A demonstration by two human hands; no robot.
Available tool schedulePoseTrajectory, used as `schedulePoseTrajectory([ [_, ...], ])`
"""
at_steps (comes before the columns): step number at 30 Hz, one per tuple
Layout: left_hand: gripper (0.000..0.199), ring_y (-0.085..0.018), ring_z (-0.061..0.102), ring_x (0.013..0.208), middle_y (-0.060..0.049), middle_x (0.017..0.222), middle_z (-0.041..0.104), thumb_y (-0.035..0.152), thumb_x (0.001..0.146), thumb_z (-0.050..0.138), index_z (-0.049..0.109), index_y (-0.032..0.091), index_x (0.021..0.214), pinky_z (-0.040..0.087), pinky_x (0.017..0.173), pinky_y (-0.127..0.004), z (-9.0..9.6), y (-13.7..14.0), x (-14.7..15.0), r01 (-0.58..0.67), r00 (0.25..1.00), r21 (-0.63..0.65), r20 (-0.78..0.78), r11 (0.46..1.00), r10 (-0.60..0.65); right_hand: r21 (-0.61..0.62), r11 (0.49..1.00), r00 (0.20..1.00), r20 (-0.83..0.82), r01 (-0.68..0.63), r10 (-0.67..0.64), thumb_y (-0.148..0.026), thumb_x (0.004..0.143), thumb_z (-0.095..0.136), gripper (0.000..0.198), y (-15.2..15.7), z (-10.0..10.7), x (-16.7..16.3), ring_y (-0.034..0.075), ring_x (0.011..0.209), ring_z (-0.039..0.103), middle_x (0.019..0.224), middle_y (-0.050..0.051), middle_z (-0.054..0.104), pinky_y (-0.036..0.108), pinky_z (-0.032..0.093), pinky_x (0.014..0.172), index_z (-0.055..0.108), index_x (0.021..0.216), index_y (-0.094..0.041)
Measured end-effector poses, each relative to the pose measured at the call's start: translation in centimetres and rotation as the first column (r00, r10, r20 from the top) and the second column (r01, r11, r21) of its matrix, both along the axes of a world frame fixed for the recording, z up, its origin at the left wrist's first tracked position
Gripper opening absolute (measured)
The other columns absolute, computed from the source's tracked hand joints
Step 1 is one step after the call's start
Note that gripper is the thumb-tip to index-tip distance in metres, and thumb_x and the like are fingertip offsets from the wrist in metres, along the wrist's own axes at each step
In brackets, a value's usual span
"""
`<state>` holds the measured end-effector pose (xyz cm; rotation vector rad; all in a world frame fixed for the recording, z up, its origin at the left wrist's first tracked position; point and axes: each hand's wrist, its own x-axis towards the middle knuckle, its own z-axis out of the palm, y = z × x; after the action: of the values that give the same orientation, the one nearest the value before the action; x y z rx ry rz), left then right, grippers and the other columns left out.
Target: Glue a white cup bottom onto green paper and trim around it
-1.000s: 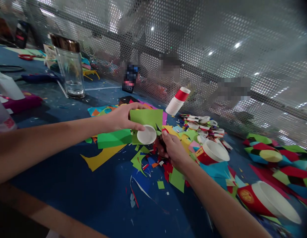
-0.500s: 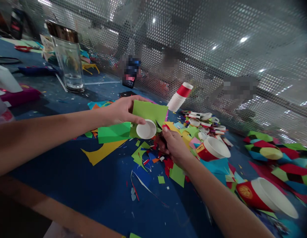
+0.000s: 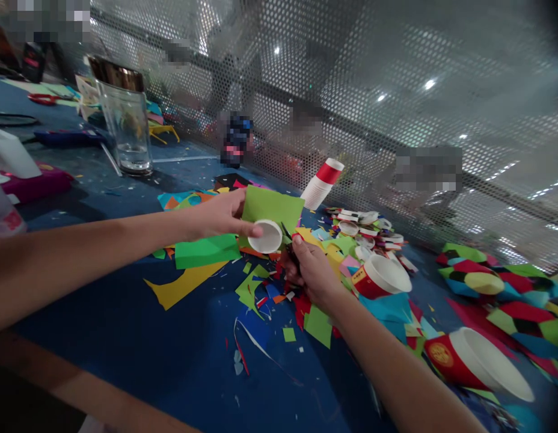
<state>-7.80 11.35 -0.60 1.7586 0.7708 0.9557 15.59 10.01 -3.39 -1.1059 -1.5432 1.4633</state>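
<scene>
My left hand pinches a light green paper sheet together with a small white paper-cup base, thumb on the base's rim. The base lies against the lower part of the sheet. In my right hand are scissors with dark blades and a bit of red at the handle; the blades stand close to the right side of the base. Whether they touch the paper I cannot tell. Below both hands lie many coloured scraps, a bright green strip and a yellow offcut.
A tilted stack of paper cups stands behind. On the right are a red-and-white cup, another cup, cut cup rings and coloured paper pieces. A glass jar and a phone stand farther back.
The camera view has shifted slightly, so the scene sits a little lower. Both hands keep their grip; the cup base is tilted a bit differently against the green sheet.
</scene>
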Motion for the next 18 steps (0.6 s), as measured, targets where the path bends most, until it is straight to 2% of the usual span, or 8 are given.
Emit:
schedulePoseTrajectory([
  [2, 0.062, -0.029, 0.064, 0.113, -0.008, 0.125, 0.069, 0.042, 0.069, 0.081, 0.059, 0.023, 0.124, 0.052, 0.092, -0.037, -0.1, 0.0, 0.2, 0.032, 0.997, 0.048, -0.07, 0.998, -0.029, 0.002, 1.0, 1.0, -0.005, 0.001, -0.001, -0.078, 0.074, 0.061, 0.06, 0.1, 0.0, 0.0, 0.005, 0.031, 0.025, 0.041, -0.008, 0.04, 0.021, 0.018, 0.035, 0.052, 0.062, -0.02],
  [8, 0.056, -0.029, 0.062, 0.115, -0.011, 0.126, 0.068, 0.042, 0.073, 0.075, 0.06, 0.02, 0.123, 0.049, 0.096, -0.04, -0.3, -0.2, 0.3, -0.111, 0.991, 0.076, -0.06, 0.991, 0.115, 0.002, 0.999, 0.999, -0.019, -0.035, 0.035, -0.079, 0.076, 0.057, 0.061, 0.2, -0.2, 0.0, 0.005, 0.031, 0.025, 0.044, -0.007, 0.043, 0.023, 0.015, 0.035, 0.053, 0.064, -0.02],
  [10, 0.056, -0.029, 0.062, 0.114, -0.011, 0.126, 0.068, 0.042, 0.073, 0.074, 0.06, 0.02, 0.123, 0.049, 0.096, -0.04, -0.4, -0.3, 0.3, -0.133, 0.984, 0.109, -0.102, 0.985, 0.145, 0.001, 0.999, 0.999, -0.023, -0.04, 0.04, -0.078, 0.078, 0.055, 0.06, 0.2, -0.2, -0.1, 0.005, 0.032, 0.025, 0.046, -0.007, 0.044, 0.023, 0.016, 0.036, 0.051, 0.064, -0.02],
  [14, 0.053, -0.03, 0.065, 0.107, -0.01, 0.117, 0.071, 0.043, 0.071, 0.074, 0.063, 0.019, 0.117, 0.051, 0.089, -0.039, -0.4, -0.8, 0.7, -0.174, 0.961, 0.16, -0.189, 0.972, 0.204, 0.013, 0.998, 0.998, -0.028, -0.065, 0.065, -0.067, 0.085, 0.052, 0.053, 0.1, -0.3, 0.0, 0.007, 0.035, 0.026, 0.045, -0.005, 0.043, 0.024, 0.016, 0.039, 0.049, 0.061, -0.02],
  [18, 0.047, -0.028, 0.066, 0.103, -0.009, 0.116, 0.071, 0.039, 0.071, 0.073, 0.063, 0.019, 0.112, 0.052, 0.089, -0.039, -0.3, -1.5, 1.2, -0.21, 0.961, 0.129, -0.153, 0.969, 0.229, 0.02, 0.994, 0.993, -0.05, -0.106, 0.107, -0.056, 0.082, 0.056, 0.043, 0.0, -0.4, 0.1, 0.008, 0.039, 0.025, 0.044, -0.006, 0.039, 0.025, 0.017, 0.042, 0.046, 0.058, -0.021],
])
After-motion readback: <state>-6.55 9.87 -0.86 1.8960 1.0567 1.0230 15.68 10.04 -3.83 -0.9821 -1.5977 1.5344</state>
